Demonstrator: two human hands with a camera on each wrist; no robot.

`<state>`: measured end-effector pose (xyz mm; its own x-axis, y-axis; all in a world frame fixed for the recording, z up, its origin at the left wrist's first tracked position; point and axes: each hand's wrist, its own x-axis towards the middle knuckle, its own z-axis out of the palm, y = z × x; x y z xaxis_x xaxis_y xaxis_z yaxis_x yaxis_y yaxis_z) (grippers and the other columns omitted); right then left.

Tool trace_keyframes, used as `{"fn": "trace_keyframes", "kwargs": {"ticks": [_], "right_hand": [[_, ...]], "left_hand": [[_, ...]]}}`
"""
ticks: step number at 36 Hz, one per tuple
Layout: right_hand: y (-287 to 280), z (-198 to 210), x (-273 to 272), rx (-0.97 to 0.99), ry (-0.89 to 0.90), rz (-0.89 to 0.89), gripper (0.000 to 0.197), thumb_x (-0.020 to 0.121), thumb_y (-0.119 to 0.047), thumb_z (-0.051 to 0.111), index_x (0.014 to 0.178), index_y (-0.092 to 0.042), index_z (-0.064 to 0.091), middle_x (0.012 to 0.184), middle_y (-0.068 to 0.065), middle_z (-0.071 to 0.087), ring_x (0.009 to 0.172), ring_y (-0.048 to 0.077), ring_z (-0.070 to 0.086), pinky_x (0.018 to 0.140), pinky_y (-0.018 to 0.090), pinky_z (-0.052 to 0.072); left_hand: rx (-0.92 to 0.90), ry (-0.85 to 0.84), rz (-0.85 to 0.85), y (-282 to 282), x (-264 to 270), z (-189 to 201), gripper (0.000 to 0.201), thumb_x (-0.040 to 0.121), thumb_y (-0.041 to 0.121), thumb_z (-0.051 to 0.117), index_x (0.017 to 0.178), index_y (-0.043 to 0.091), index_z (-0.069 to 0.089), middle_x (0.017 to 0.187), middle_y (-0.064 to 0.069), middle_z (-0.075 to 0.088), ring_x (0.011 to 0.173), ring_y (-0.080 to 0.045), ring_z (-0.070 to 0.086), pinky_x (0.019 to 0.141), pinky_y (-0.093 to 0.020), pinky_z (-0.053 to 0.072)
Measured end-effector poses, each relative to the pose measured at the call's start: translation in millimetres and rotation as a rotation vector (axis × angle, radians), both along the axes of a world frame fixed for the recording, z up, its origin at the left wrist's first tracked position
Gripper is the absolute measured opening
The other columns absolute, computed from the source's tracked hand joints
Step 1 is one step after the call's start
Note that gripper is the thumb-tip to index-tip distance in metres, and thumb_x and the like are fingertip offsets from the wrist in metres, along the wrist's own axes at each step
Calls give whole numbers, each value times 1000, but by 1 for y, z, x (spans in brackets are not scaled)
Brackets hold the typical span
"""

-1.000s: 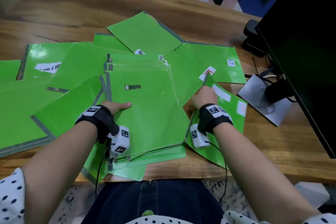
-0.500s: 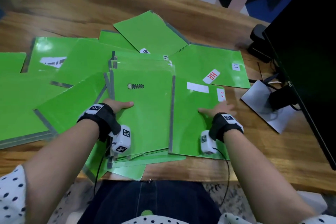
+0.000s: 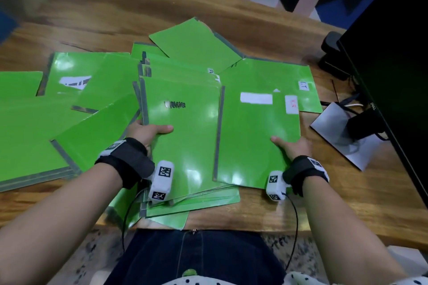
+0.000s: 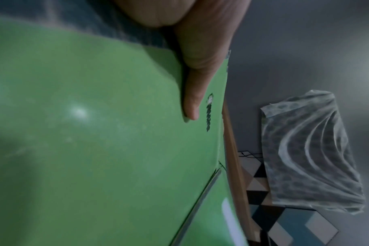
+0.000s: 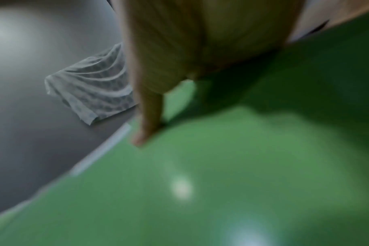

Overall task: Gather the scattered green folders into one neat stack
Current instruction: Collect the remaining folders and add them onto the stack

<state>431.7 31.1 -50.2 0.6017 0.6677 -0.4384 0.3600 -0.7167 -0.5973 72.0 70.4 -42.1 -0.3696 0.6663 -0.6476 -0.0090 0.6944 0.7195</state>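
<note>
A pile of green folders (image 3: pixel 185 146) lies in front of me at the near table edge, the top one bearing dark writing. My left hand (image 3: pixel 148 132) grips the pile's left edge; the left wrist view shows the thumb (image 4: pixel 194 99) on the top cover (image 4: pixel 95 133). Just right of the pile is a green folder with white labels (image 3: pixel 254 141). My right hand (image 3: pixel 291 147) holds its right edge, thumb (image 5: pixel 147 119) on top, the other fingers hidden beneath. More green folders lie scattered to the left (image 3: pixel 34 134), at the back (image 3: pixel 194 44) and at the back right (image 3: pixel 266 74).
A black monitor (image 3: pixel 393 76) stands at the right on a grey stand base (image 3: pixel 342 136), with cables beside it. A small black object (image 3: pixel 333 53) sits behind it. Bare wooden table (image 3: pixel 115 7) stretches across the back and at the near right (image 3: pixel 347 203).
The labelled folder, held on edge a second ago, has been turned down flat beside the pile. My right hand went from lying on it to holding its right edge. My left hand stayed on the pile.
</note>
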Motion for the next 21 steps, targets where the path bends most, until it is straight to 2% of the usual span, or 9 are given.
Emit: {"fn": "trace_keyframes", "kwargs": {"ticks": [2,3,7,10,12,14,17,19,21], "right_hand": [[7,8,2,177,91,-33,63,67,-32,84,118,-4,60,103,4,62,96,20,61,84,28,45],[11,11,3,238,108,-41,57,71,-26,81,119,-3,59,103,4,61,95,17,58,83,25,43],[35,21,-2,276,120,-167,80,62,-50,81,124,-7,56,123,10,62,112,25,59,96,32,45],[55,28,-15,135,148,-205,82,71,-51,75,132,-5,47,130,8,54,119,27,53,95,29,38],[65,33,-27,25,151,-120,75,75,-45,74,134,-6,48,134,9,53,119,26,54,89,25,38],[67,36,-40,-184,45,148,79,65,-36,76,137,-16,48,138,8,51,119,26,54,92,27,41],[72,32,-50,-314,-111,530,90,54,-20,60,141,-34,42,145,5,44,123,26,52,101,32,44],[74,30,-55,-307,-165,616,92,55,-16,61,142,-34,40,146,7,41,124,29,51,103,36,44],[79,26,-59,-268,-143,606,93,53,-15,60,142,-33,40,145,8,42,122,29,52,101,39,45]], "left_hand": [[32,-24,30,-2,-3,5,95,65,11,83,144,7,32,133,-11,50,113,-26,46,106,-39,35],[48,-24,39,-3,-6,6,94,66,10,83,144,7,32,132,-11,50,111,-24,45,105,-38,35],[81,-11,73,0,-23,7,97,66,12,84,144,4,29,137,-13,47,117,-26,45,106,-36,33],[61,12,75,3,-34,5,99,65,14,84,145,2,27,140,-14,45,125,-29,44,108,-39,33],[-19,36,67,6,-40,2,102,65,21,85,145,1,27,141,-17,45,127,-33,44,108,-42,36],[-145,55,20,4,-44,-1,102,62,33,85,143,-1,32,138,-18,48,126,-37,46,104,-46,41],[-253,51,-77,-1,-46,-6,92,66,38,82,136,-4,39,133,-22,51,115,-39,51,96,-46,46],[-287,73,-109,-2,-47,-10,91,67,39,82,135,-4,40,129,-22,52,111,-39,52,95,-46,46],[-307,94,-128,1,-47,-12,94,66,41,82,137,-4,39,128,-23,53,111,-39,52,96,-48,46]]}}
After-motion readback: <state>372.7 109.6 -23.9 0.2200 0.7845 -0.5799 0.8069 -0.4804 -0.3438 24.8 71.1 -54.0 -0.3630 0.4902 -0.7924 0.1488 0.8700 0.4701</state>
